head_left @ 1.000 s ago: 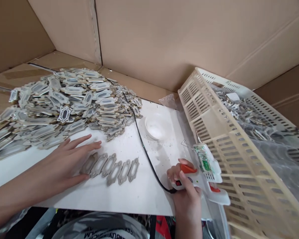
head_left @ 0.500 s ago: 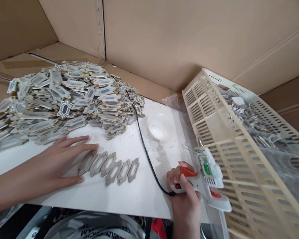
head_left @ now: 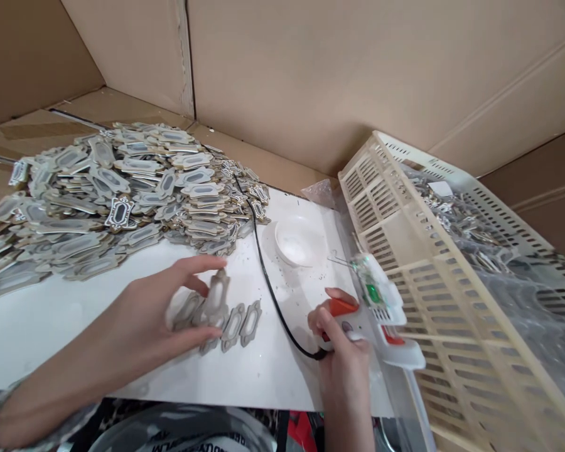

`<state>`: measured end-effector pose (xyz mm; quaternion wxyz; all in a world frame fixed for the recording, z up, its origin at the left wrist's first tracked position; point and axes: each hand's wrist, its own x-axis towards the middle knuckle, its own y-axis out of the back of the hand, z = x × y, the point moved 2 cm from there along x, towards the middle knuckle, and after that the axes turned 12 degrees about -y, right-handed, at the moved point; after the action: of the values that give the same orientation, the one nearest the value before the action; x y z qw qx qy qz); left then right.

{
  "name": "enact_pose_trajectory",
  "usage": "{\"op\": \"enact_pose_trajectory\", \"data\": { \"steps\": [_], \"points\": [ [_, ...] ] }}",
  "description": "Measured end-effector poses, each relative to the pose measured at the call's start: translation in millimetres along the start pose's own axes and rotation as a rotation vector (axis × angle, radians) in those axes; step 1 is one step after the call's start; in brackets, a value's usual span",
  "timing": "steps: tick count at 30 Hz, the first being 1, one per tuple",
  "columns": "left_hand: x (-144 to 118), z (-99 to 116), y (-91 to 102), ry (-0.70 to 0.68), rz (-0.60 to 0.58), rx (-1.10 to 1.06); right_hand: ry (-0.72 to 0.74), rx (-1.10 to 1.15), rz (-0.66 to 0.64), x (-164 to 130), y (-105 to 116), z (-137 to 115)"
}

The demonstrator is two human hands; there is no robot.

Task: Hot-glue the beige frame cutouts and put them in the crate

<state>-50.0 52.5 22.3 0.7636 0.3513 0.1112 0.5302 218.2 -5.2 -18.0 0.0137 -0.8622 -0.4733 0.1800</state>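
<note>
A frame-shaped plate [head_left: 216,294] sat in the grasp of a worker's left hand [head_left: 169,304] above the near half of a white tabletop [head_left: 263,383], well to the left of a glue gun [head_left: 390,304] held near the right edge. The plate's long axis ran from fingertips to thumb, pointing roughly from the far edge toward the near one, and the gun's black cord [head_left: 282,312] crossed the surface between the two. The left hand was the nearer, reaching in from the near left corner with the palm turned down, thumb and fingers closed on the plate's opposite ends; whether it was fully clear of the pieces beneath could not be told. Two more plates [head_left: 234,328] lay flat just to its right, parallel, while others showed partly hidden under the hand. The right hand [head_left: 341,348] came in over the near edge, wrapped around the gun's handle with fingers at the orange trigger [head_left: 343,307], the front of the tool directed toward the far edge, beside a slatted crate [head_left: 393,229].
</note>
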Motion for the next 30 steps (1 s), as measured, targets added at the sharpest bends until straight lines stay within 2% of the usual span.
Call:
{"op": "enact_pose_trajectory", "data": {
  "steps": [3,5,7,11,15,18,21,24,28,30],
  "points": [
    [24,22,-18.9,-0.169,-0.095,-0.113,0.027,-0.102,-0.122,3,-23,-14],
    [39,33,-25.9,-0.304,-0.090,-0.120,0.049,-0.145,-0.221,5,-40,-24],
    [51,37,-29.3,-0.347,-0.081,-0.102,0.023,-0.174,-0.298,8,-53,-32],
    [61,36,-30.7,-0.300,-0.048,-0.172,-0.063,-0.125,-0.337,14,-63,-36],
    [65,30,-33.8,-0.117,-0.022,-0.493,-0.093,-0.067,-0.275,17,-59,-29],
    [67,31,-40.4,0.021,-0.109,-0.671,-0.083,-0.085,-0.268,15,-56,-25],
    [66,35,-45.2,0.044,-0.177,-0.669,-0.062,-0.122,-0.300,12,-56,-24],
    [66,36,-41.4,0.010,-0.078,-0.610,0.016,-0.207,-0.288,10,-52,-28],
    [67,31,-23.3,0.037,0.164,-0.592,0.183,-0.423,-0.264,9,-43,-38],
    [67,29,-13.6,0.067,0.267,-0.609,0.206,-0.493,-0.288,10,-40,-38]
  ]
}}
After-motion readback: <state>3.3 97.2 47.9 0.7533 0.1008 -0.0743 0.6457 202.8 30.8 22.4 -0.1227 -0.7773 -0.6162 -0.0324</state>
